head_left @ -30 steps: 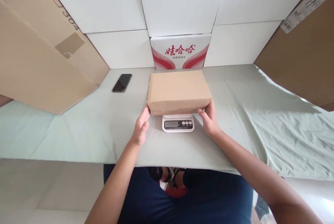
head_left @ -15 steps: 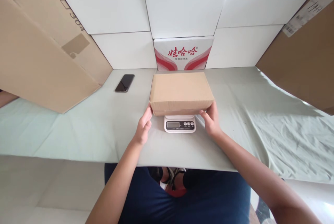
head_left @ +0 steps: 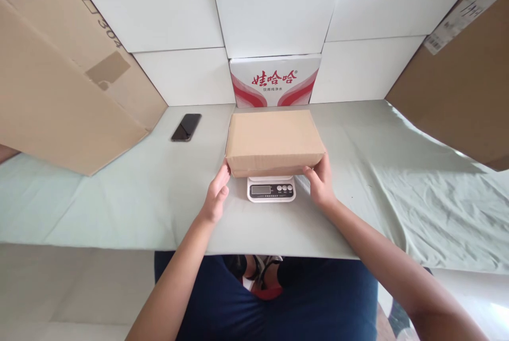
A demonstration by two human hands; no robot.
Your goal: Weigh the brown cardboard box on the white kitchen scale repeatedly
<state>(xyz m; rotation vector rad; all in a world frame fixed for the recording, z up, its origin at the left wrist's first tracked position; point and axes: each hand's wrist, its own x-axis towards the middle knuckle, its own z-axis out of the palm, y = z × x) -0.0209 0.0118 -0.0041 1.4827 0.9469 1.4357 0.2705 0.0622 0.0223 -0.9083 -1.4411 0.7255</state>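
Now, entries from largest to smallest.
Table (head_left: pixel 119 208): covered with a pale green cloth, cardboard sheets leaning at both sides.
Printed box (head_left: pixel 275 80): red and white, upright against the back wall, just behind the carton.
Carton (head_left: pixel 274 139): plain brown, closed, lying flat on the scale at table centre.
Left hand (head_left: pixel 217 195): fingers loosely spread, tips touching the carton's near left corner.
Right hand (head_left: pixel 320 184): fingers curved against the near right corner.
Scale (head_left: pixel 271 189): white, display facing the person.
Phone (head_left: pixel 186 127): dark, flat, well left of the carton.
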